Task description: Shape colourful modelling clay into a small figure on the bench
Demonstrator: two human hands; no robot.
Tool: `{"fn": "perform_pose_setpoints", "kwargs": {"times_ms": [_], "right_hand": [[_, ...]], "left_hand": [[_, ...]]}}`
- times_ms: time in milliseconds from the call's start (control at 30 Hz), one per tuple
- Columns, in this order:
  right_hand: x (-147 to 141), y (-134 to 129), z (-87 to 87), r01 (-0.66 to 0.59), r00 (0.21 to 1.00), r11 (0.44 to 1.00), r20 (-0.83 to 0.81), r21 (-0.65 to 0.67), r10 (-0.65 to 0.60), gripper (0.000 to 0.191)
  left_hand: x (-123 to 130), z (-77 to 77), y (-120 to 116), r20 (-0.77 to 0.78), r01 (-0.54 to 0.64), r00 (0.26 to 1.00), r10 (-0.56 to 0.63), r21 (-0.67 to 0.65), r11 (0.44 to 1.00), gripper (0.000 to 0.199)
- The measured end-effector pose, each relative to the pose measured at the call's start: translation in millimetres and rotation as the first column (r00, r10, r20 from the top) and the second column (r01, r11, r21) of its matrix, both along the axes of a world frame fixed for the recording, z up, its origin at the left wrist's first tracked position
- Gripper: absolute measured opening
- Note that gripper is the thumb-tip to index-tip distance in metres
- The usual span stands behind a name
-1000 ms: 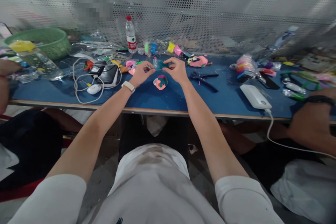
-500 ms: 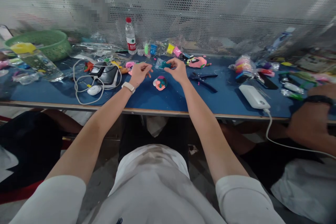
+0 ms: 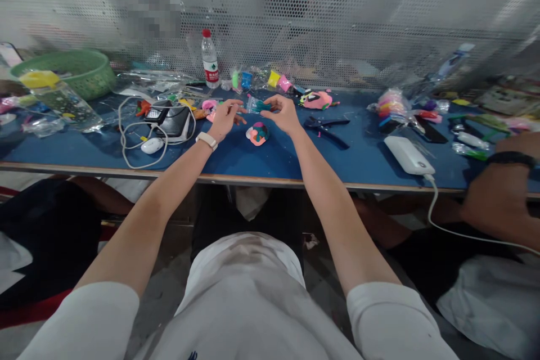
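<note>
My right hand (image 3: 284,115) pinches a small clear plastic packet (image 3: 258,105) with teal modelling clay in it, just above the table. Left of it, my left hand (image 3: 225,119) hovers with its fingers apart, and I see nothing held in it. On the table between and just below both hands sits a small rounded piece of clay (image 3: 257,134) in orange, teal, white and purple. Pink clay (image 3: 209,104) lies behind the left hand, partly hidden by it.
Pliers (image 3: 327,130) and a pink clay figure (image 3: 317,99) lie to the right. A water bottle (image 3: 210,62) stands at the back. Cables and a black device (image 3: 171,121) are left, a white power bank (image 3: 408,156) right. A co-worker's arm (image 3: 502,191) reaches in at far right.
The fingers of my left hand have spread apart from a closer pinch. My right hand has shifted slightly, and the packet with teal clay has turned a little in its fingers.
</note>
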State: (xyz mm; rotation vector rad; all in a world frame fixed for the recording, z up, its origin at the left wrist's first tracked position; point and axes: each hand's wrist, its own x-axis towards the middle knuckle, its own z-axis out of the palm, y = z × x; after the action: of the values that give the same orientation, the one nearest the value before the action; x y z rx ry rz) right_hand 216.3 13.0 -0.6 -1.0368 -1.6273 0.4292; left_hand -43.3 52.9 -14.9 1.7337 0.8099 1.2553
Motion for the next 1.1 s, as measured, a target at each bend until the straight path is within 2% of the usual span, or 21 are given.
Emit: {"fn": "perform_pose_setpoints", "kwargs": {"times_ms": [167,267,333,400,467,567,800,1100], "right_hand": [[7,8,-8.6,0.11,0.993,0.994,-0.038,-0.008,-0.111,0.038],[8,10,-10.2,0.1,0.994,0.995,-0.044,-0.026,-0.101,0.039],[7,9,-9.7,0.066,0.997,0.998,-0.036,-0.017,-0.067,0.038],[5,8,-8.6,0.042,0.999,0.999,-0.024,-0.007,-0.042,0.038],[4,6,-7.6,0.043,0.999,0.999,-0.018,-0.01,-0.043,0.039],[3,5,-6.3,0.058,0.998,0.998,-0.016,-0.025,-0.058,0.041],[1,3,-4.4,0.023,1.0,1.0,-0.012,-0.003,-0.023,0.042],[-6,-10,5.7,0.046,0.999,0.999,0.009,-0.015,-0.046,0.035]], "left_hand": [[-2,1.0,-3,-0.062,-0.009,0.998,0.01,0.014,1.0,0.047],[-3,0.2,-3,-0.099,-0.016,0.995,0.025,0.088,0.996,0.056],[-2,-0.2,-2,-0.081,-0.018,0.996,0.028,0.12,0.993,0.053],[0,-0.3,-2,-0.048,-0.005,0.999,0.011,0.122,0.992,0.041],[2,-0.1,-3,-0.031,0.032,0.999,-0.029,0.105,0.994,0.029],[3,0.1,-6,-0.044,0.094,0.995,-0.091,0.079,0.992,0.021],[3,0.4,-8,-0.051,0.102,0.994,-0.099,0.057,0.993,0.017],[3,8.8,-15,0.014,0.163,0.987,-0.163,-0.119,0.979,0.017]]}}
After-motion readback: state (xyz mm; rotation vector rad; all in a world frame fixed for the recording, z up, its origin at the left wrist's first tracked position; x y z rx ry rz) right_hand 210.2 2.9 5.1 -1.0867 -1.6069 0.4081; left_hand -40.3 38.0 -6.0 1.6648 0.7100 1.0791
